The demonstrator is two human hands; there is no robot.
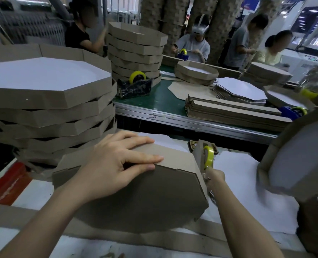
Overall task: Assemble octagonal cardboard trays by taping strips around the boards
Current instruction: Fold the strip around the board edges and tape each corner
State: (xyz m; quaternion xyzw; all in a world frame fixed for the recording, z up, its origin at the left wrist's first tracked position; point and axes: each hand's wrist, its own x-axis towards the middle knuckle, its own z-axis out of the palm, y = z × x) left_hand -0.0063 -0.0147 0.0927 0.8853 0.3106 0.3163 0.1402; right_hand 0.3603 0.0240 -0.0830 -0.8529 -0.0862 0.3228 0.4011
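A brown octagonal board [147, 198] lies brown side up in front of me, with a cardboard strip [173, 155] bent around its far and right edges. My left hand [115, 162] lies flat on the board's far left part, its fingertips pressing the strip's top edge. At the board's right edge, my right hand [214, 176] pinches a length of clear tape. That tape runs from the yellow roll [208, 155] on a dispenser just beyond the hand. A long loose strip [98, 229] lies across the table's near edge.
A tall stack of finished trays [48, 101] stands at my left, and another stack [135, 51] sits behind it. Piles of strips [234, 110] and octagonal boards [241, 90] lie on the green conveyor. Another worker's tray [292, 159] is at right. Several people sit opposite.
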